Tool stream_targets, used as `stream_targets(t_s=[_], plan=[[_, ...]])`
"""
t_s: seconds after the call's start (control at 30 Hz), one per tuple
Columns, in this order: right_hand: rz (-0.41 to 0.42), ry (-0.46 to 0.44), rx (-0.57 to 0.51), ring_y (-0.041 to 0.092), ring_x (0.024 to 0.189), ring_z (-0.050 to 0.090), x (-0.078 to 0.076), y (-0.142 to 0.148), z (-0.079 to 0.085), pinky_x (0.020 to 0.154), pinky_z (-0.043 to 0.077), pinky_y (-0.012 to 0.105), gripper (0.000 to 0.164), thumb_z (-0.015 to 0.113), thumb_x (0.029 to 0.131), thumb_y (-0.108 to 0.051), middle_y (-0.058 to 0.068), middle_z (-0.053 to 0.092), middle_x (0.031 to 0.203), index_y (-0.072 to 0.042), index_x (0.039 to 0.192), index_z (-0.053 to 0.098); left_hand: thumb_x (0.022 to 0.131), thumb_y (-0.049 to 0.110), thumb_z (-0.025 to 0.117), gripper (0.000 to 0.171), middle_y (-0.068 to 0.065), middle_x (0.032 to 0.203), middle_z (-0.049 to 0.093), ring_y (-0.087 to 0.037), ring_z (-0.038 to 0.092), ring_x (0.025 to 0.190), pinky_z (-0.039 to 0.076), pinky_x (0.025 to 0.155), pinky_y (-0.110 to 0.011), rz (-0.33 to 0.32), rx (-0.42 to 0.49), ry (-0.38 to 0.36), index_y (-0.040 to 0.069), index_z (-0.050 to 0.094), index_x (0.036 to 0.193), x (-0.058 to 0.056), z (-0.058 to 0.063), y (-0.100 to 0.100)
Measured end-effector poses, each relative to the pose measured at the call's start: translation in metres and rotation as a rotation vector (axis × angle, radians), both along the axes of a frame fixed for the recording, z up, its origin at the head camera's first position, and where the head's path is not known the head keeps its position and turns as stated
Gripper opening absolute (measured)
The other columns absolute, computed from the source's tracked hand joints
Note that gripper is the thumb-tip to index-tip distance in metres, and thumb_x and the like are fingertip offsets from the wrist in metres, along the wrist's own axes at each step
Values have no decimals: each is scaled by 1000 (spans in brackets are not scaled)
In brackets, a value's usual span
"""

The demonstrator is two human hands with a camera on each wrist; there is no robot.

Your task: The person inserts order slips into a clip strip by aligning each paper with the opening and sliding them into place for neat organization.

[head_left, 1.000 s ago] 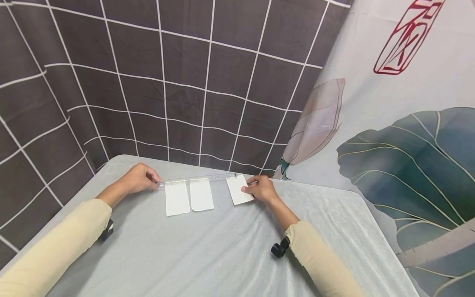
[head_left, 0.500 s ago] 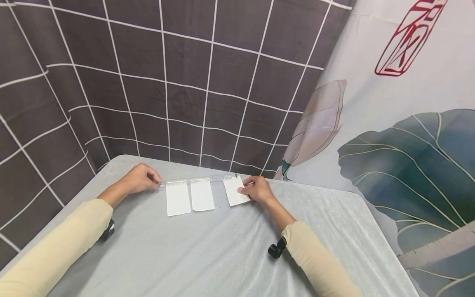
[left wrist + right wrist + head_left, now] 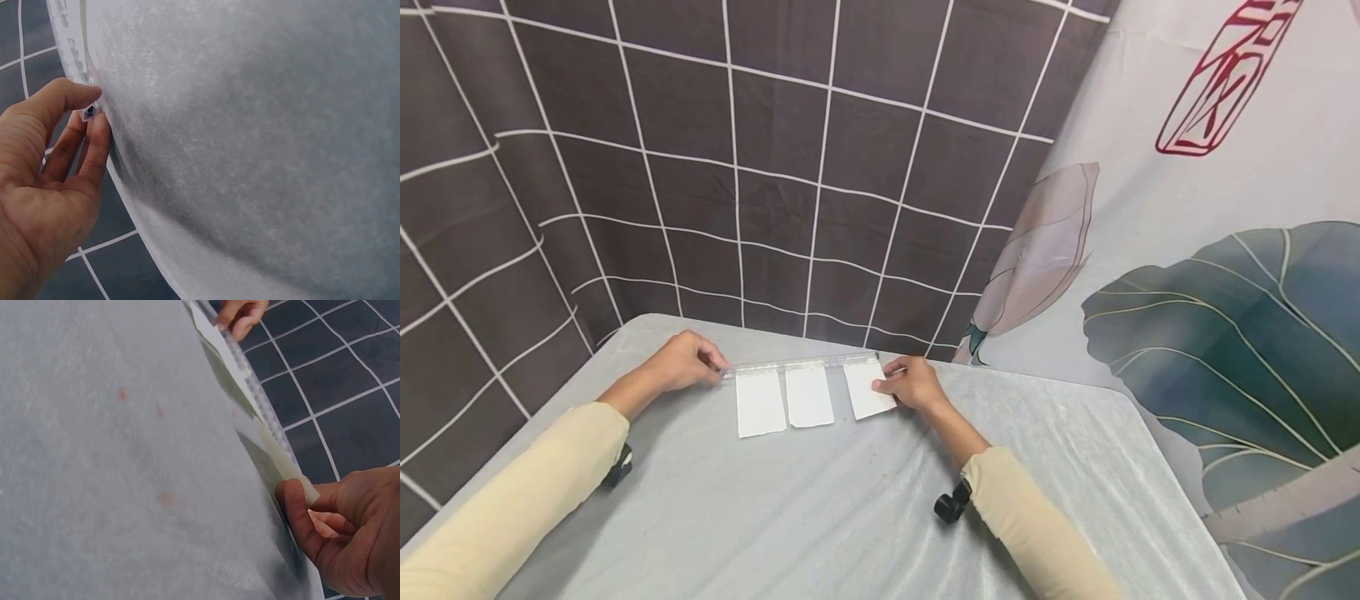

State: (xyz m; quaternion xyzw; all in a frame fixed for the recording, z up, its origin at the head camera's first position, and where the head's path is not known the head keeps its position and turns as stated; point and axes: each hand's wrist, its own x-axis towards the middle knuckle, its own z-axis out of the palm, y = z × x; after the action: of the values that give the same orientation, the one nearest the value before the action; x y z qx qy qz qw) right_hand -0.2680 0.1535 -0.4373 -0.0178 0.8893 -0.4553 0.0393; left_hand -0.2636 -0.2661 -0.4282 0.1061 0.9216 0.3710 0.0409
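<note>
My left hand [image 3: 688, 362] pinches the left end of a clear plastic strip [image 3: 805, 363]. In the left wrist view thumb and fingers close on that end, where a small dark spot shows. Two white cards [image 3: 760, 403] hang side by side below the strip, their top edges along it. A third white card [image 3: 863, 387] is held by its right edge between the thumb and fingers of my right hand [image 3: 917, 383]. It tilts slightly, and its top edge overlaps the strip's right end. The right wrist view shows this card [image 3: 281, 459] nearly edge-on.
A pale grey velvety cloth [image 3: 775, 508] covers the table. Behind it hangs a dark curtain [image 3: 775, 208] with a white grid, and a white curtain [image 3: 1150, 208] with leaf prints hangs at the right. Black wrist cameras [image 3: 951, 504] sit below the sleeves.
My right hand has moved left with the third card, bringing it further under the strip's right end and nearer the other two. The left hand holds its place on the strip.
</note>
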Motion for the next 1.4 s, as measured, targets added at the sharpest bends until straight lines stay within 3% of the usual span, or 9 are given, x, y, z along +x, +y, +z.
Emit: stream_targets(t_s=[0.33, 0.77, 1.0, 1.17, 1.3, 1.4], plan=[[16, -18, -25, 10, 67, 69, -1, -7, -8, 63, 59, 25, 37, 94, 88, -11, 20, 84, 101, 3, 119, 79, 76, -4, 87, 27, -4, 83, 76, -18, 60, 80, 50, 70, -27, 12, -2, -10, -2, 87, 102, 3, 0, 1], [19, -55, -69, 11, 66, 71, 0, -16, -5, 66, 66, 30, 39, 93, 88, -7, 20, 83, 101, 5, 121, 77, 76, -5, 86, 26, -6, 84, 76, -18, 59, 81, 50, 69, -27, 21, 1, -9, -2, 87, 102, 3, -2, 1], [21, -58, -95, 10, 60, 71, -5, -12, -2, 61, 64, 28, 33, 89, 94, -10, 20, 83, 94, 5, 121, 77, 77, -4, 88, 26, -8, 87, 78, -18, 60, 82, 51, 70, -26, 36, -3, -4, -1, 87, 103, 4, 0, 2], [-4, 3, -103, 12, 64, 74, -17, -4, -3, 64, 66, 28, 20, 84, 97, -5, 18, 84, 93, 6, 114, 79, 77, -4, 88, 25, -10, 89, 79, -18, 60, 83, 51, 71, -26, 36, -8, 2, -1, 87, 103, 4, 1, 1], [-23, 92, -43, 13, 67, 76, -46, 8, -24, 64, 63, 28, 14, 88, 92, -10, 5, 84, 86, -4, 103, 83, 78, -3, 88, 25, -9, 90, 79, -18, 61, 84, 52, 72, -27, 37, -11, -4, 0, 87, 103, 3, 1, 2], [-27, 125, -8, 15, 73, 76, -58, 10, -31, 66, 62, 28, 14, 90, 90, -11, 3, 84, 88, -7, 102, 83, 78, -2, 88, 25, -9, 90, 79, -18, 62, 84, 53, 73, -28, 32, -11, 0, -1, 87, 103, 2, 0, 2]])
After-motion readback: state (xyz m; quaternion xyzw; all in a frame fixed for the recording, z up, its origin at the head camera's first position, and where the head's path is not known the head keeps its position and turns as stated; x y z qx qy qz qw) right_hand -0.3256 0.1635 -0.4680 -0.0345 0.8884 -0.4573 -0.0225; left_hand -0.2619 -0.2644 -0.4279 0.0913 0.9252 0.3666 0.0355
